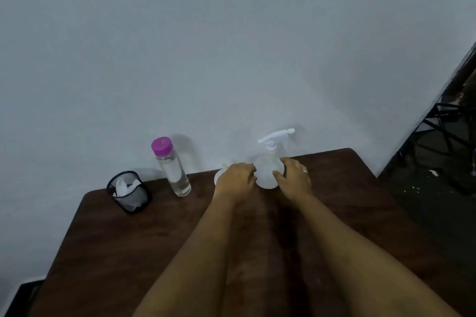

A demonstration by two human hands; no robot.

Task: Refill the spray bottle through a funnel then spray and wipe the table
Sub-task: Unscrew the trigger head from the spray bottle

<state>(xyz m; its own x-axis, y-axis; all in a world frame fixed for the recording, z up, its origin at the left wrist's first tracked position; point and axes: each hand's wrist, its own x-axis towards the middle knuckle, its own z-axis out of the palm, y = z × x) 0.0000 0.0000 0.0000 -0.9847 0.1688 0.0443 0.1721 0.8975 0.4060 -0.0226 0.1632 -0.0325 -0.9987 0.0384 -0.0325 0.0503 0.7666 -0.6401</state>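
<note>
A translucent white spray bottle (268, 171) with its white trigger head on stands at the far edge of the dark brown table (154, 239). My left hand (235, 180) touches its left side and my right hand (295, 177) wraps its right side. A small white object, probably the funnel (218, 177), peeks out behind my left hand, mostly hidden. To the left stands a clear water bottle (172, 167) with a pink cap on, liquid in its lower part.
A black mesh cup (130, 192) holding crumpled white tissue sits near the table's far left corner. A pale wall rises right behind the table. A dark floor and black metal frame (443, 121) lie to the right.
</note>
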